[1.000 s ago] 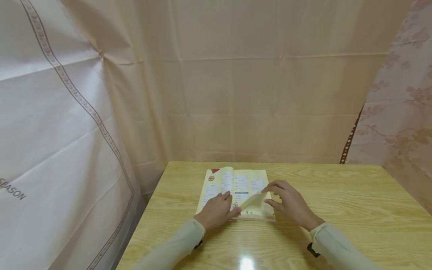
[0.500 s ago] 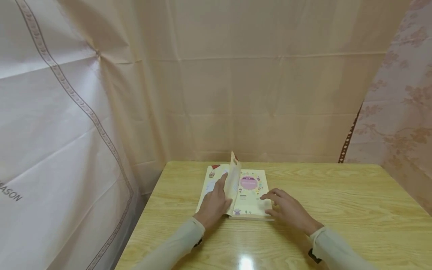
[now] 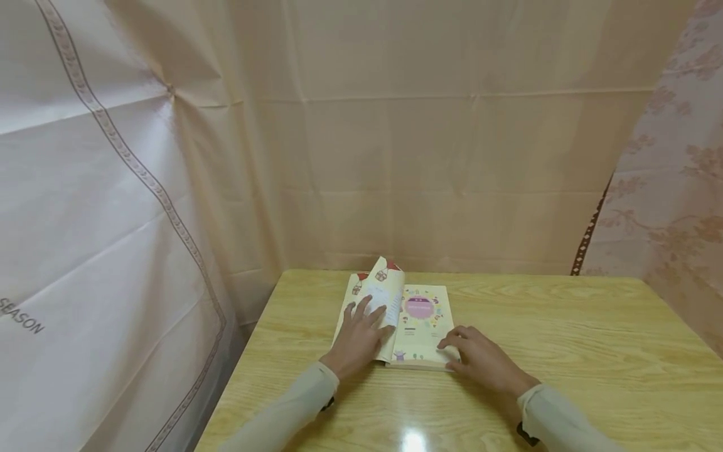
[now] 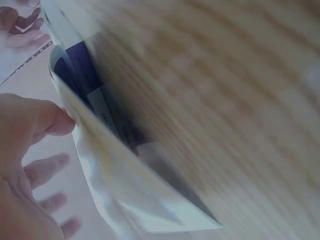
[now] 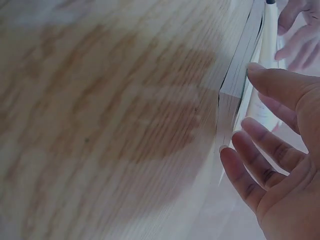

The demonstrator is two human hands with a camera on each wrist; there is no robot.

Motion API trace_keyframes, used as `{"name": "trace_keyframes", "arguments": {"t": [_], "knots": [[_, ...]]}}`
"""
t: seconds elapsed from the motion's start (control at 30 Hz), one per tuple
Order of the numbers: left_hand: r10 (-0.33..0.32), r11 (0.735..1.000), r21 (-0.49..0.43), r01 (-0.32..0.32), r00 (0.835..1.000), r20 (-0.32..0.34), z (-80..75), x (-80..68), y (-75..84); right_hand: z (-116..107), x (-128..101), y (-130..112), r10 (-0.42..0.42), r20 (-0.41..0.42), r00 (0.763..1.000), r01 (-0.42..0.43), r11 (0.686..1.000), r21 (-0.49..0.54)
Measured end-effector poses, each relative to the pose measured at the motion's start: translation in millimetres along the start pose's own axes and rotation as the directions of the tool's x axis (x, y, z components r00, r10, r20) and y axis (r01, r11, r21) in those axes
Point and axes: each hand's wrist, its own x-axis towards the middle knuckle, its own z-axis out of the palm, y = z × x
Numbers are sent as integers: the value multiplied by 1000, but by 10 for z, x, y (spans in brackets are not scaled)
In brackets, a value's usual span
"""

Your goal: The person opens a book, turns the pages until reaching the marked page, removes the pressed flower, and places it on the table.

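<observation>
An open book (image 3: 420,345) lies on the wooden table. Its right page bears a pink round emblem, and its left leaves (image 3: 392,282) stand partly raised and curved, showing a red balloon drawing. My left hand (image 3: 354,336) rests with spread fingers on these left leaves. In the left wrist view, the thumb touches the leaf (image 4: 135,185), which bows away from a dark blue and white cover beneath. My right hand (image 3: 488,364) is at the book's lower right corner, fingers loosely bent. Its thumb (image 5: 280,85) is at the edge of the page block (image 5: 232,95), pinching nothing.
The yellow wood-grain table (image 3: 565,333) stretches to both sides of the book. Beige cloth (image 3: 452,157) hangs behind it, a pale printed sheet (image 3: 113,251) at the left and a floral one (image 3: 666,188) at the right.
A leaf lifted by the right hand has been turned leftward, uncovering the page with the pink emblem. The left hand has spread over the turned leaves, and the right has drawn slightly nearer the corner.
</observation>
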Motion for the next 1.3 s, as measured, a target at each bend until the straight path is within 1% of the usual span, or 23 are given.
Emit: {"name": "trace_keyframes", "arguments": {"t": [0.07,0.13,0.27,0.33,0.47,0.57,0.67,0.8,0.9,1.03,1.17,1.27,1.3], "knots": [[18,999,-37,-17,999,30,14,-8,8,0,0,5,1,5,1000,-1,1000,5],[16,997,-77,-11,998,62,20,-3,24,-2,1,8,-1,15,1000,1,1000,14],[25,997,-77,-15,990,137,20,4,58,-7,8,18,-12,35,999,11,999,31],[34,998,-64,-24,986,162,22,0,68,-12,11,20,-15,43,999,13,999,35],[22,998,-67,-12,988,150,40,-8,71,-24,14,27,-12,52,999,11,1000,28],[10,996,-93,3,990,138,26,1,65,-30,14,30,-14,49,999,13,1000,21],[18,994,-111,1,985,169,-14,9,61,-27,14,33,-17,53,998,16,1000,22],[15,993,-120,16,967,253,-61,16,56,-23,15,33,-21,62,998,20,1000,20],[14,990,-135,28,954,298,-51,11,36,-27,24,32,-24,59,998,24,1000,2],[30,976,-212,43,944,329,7,-15,11,-34,23,39,-23,61,998,24,1000,-8],[23,955,-281,95,920,391,46,-45,16,-23,18,57,-28,61,998,28,1000,-7],[7,946,-294,135,899,437,57,-69,29,-16,16,63,-35,56,998,36,999,-8],[4,942,-302,145,896,443,59,-76,32,-14,15,64,-38,57,998,38,999,-6]]}}
